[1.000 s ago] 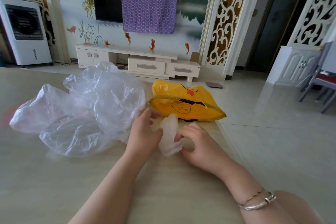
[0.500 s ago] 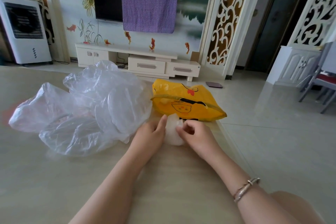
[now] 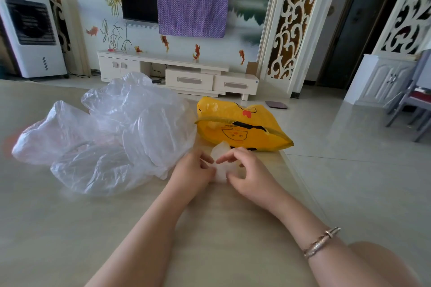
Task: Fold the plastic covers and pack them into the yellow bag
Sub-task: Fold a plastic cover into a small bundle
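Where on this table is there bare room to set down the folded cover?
Bare table lies near the person, left of the left hand and below the loose plastic covers. It is crowded between those covers and the yellow bag, where both hands, the right hand included, hold the folded cover.

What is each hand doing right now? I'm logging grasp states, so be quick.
Left hand: pinching the small folded plastic cover.
Right hand: fingers curled round the same cover.
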